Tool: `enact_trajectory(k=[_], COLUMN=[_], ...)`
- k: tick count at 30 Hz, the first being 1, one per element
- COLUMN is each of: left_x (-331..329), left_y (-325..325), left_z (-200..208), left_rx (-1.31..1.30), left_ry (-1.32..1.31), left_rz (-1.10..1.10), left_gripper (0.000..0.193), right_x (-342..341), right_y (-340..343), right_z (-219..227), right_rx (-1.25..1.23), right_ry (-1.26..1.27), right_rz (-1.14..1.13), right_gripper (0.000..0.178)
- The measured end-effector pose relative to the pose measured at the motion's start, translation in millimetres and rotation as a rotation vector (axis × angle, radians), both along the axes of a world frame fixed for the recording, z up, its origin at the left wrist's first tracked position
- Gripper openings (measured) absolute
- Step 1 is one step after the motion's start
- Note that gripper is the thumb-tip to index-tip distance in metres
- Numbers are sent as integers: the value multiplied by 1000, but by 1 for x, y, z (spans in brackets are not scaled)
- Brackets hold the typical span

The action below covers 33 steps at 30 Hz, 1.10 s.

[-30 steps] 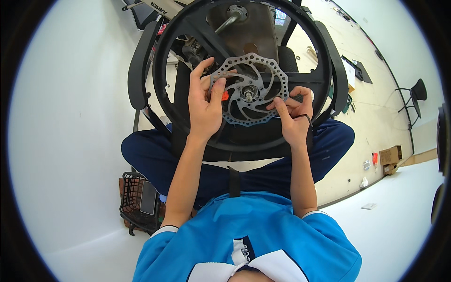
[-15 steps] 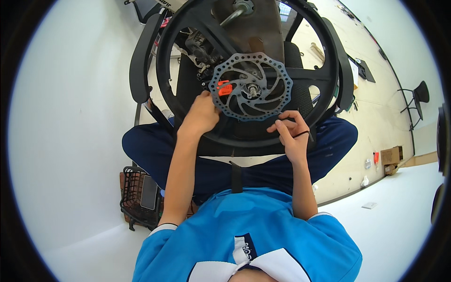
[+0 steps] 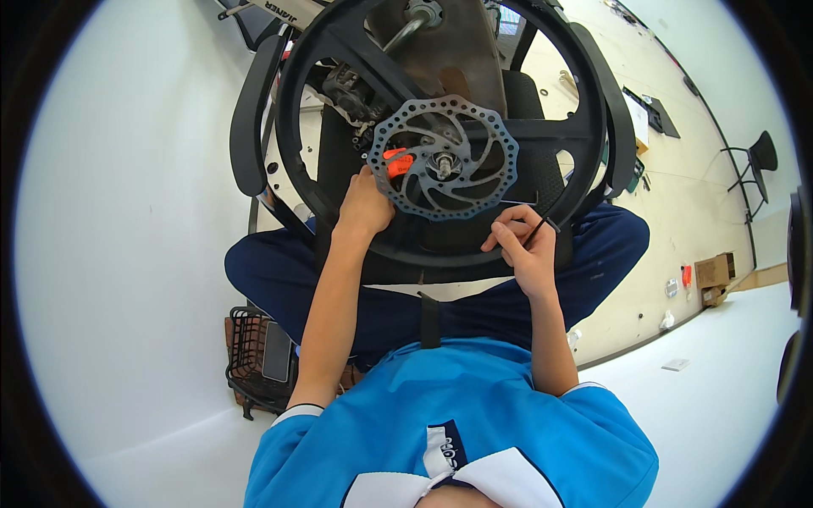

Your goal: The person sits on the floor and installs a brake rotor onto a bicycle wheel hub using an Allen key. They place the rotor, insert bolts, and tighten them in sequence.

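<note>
A silver-grey brake disc [image 3: 487, 191] with a drilled rim and curved arms lies over the hub of a black spoked wheel [image 3: 555, 130]. The hub's axle [image 3: 444, 167] stands up through its middle. My left hand [image 3: 367, 206] is closed at the disc's lower left edge, its fingertips partly hidden there; what they grip cannot be made out. Beside them, an orange piece [image 3: 399, 162] shows through the disc's openings. My right hand [image 3: 525, 241] is to the lower right of the disc, with fingers curled round a thin dark rod [image 3: 543, 229]. A thin L-shaped tool [image 3: 528, 202] appears just beyond its fingers.
The wheel rests on a black chair with armrests [image 3: 249, 118]. Dark mechanical parts [image 3: 348, 91] lie left of the hub. A black wire basket [image 3: 246, 343] holding a phone [image 3: 276, 350] stands low on the left. A cardboard box [image 3: 716, 271] and another black chair [image 3: 760, 160] are at right.
The rod in my right hand has turned from nearly level to a steeper tilt. My left hand stays at the disc's edge. The whole view has shifted slightly.
</note>
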<state>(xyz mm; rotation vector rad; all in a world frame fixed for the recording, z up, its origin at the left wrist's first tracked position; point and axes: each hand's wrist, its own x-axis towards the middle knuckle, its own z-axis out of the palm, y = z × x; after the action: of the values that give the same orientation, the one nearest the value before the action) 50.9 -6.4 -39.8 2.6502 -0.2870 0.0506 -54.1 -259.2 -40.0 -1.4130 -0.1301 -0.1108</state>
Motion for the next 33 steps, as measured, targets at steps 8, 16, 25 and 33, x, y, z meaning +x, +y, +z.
enact_trajectory(k=[8,16,25,33], left_x=[2,2,-4,-38], left_y=[1,3,1,21], left_z=[-4,-25,-8,15], left_rx=[-32,-17,-34,-870], left_ry=[-78,-78,-135,-318], left_rz=[-23,43,119,250], left_gripper=[32,19,11,14], right_x=[0,1,3,9], right_y=[0,6,-5,17], right_z=[-2,-8,-14,19], right_rx=[0,11,328,273], right_ry=[30,71,146,164], right_rz=[20,-38,17,-6], right_gripper=[8,12,27,18])
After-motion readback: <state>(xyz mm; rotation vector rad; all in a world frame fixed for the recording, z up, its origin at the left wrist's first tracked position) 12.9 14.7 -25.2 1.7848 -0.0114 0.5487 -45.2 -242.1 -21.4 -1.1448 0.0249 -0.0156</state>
